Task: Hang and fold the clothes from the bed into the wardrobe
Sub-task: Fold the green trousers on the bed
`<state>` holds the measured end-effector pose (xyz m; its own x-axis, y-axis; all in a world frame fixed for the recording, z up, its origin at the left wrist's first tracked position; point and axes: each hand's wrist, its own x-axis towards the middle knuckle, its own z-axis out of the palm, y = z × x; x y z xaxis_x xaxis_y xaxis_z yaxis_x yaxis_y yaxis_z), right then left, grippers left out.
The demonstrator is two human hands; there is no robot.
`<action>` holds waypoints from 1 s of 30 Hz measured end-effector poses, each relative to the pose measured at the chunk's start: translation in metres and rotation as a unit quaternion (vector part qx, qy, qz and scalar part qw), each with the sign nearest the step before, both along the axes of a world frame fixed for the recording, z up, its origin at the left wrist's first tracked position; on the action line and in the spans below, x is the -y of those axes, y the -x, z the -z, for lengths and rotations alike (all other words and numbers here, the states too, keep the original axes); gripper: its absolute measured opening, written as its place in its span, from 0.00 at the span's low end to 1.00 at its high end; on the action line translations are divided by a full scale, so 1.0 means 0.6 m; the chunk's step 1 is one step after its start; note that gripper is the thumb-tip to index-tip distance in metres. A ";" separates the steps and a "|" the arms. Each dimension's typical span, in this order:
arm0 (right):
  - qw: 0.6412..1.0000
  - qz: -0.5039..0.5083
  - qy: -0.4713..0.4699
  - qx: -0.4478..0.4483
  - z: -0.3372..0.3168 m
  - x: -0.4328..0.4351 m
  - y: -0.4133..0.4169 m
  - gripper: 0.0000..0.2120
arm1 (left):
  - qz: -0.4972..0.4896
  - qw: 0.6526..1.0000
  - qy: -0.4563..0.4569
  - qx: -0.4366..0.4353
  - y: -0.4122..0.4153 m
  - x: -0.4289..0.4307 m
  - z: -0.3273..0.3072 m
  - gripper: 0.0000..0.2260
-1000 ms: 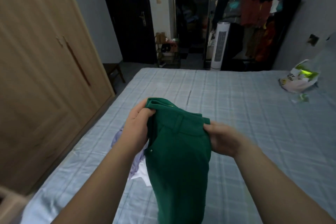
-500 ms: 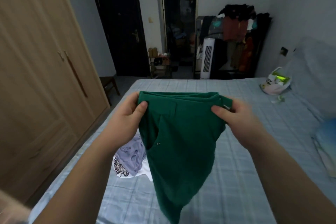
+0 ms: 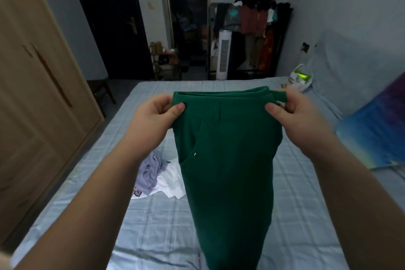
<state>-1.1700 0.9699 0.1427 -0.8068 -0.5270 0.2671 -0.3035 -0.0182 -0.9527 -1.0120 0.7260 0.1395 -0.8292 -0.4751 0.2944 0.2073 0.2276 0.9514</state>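
The wardrobe (image 3: 32, 116) looks shut, and both hands are busy. The left hand (image 3: 153, 116) pinches one end of the trousers (image 3: 228, 160) waistband and the right hand (image 3: 300, 120) the other, above the bed (image 3: 153, 237). The hanging legs could twist and spoil the fold.

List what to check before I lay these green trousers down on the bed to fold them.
1. Left hand pinches one waistband corner of the green trousers: ok.
2. Right hand pinches the other corner: ok.
3. Waistband level between them: ok.
4. Legs hang untwisted: cannot tell, hems out of frame.
5. Bare sheet on the bed to lay them on: ok, right of the lilac garment.
6. Wardrobe doors open: not ok, shut.
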 end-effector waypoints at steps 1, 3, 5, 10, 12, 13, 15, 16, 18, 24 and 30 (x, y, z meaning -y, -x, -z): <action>1.000 0.008 -0.005 0.008 0.010 0.004 0.018 0.09 | 0.000 1.000 -0.012 0.009 0.021 0.003 0.008 0.10; 0.999 0.023 -0.011 0.030 0.040 0.015 0.064 0.08 | 0.002 0.999 -0.034 0.033 0.072 0.012 0.033 0.10; 0.998 0.037 -0.022 0.051 0.079 0.032 0.119 0.09 | 0.000 0.996 -0.063 0.062 0.134 0.027 0.069 0.09; 0.990 0.078 -0.055 0.104 0.220 0.081 0.270 0.07 | -0.019 0.981 -0.128 0.141 0.300 0.075 0.205 0.06; 0.984 0.082 -0.077 0.135 0.287 0.104 0.338 0.07 | -0.032 0.972 -0.148 0.179 0.366 0.096 0.266 0.06; 0.982 0.079 -0.089 0.149 0.321 0.118 0.374 0.08 | -0.039 0.967 -0.155 0.197 0.400 0.108 0.298 0.07; 0.974 0.081 -0.112 0.178 0.388 0.151 0.444 0.09 | -0.053 0.957 -0.166 0.231 0.471 0.134 0.363 0.08; 0.971 0.085 -0.119 0.190 0.425 0.168 0.482 0.10 | -0.063 0.953 -0.168 0.245 0.510 0.148 0.399 0.07; 0.963 0.097 -0.136 0.212 0.505 0.208 0.556 0.09 | -0.083 0.943 -0.167 0.276 0.589 0.178 0.481 0.08; 0.934 0.119 -0.205 0.267 0.802 0.305 0.740 0.12 | -0.122 0.920 -0.130 0.350 0.798 0.266 0.763 0.10; 0.923 0.131 -0.240 0.271 1.020 0.337 0.793 0.08 | -0.161 0.900 -0.085 0.396 0.866 0.302 0.989 0.12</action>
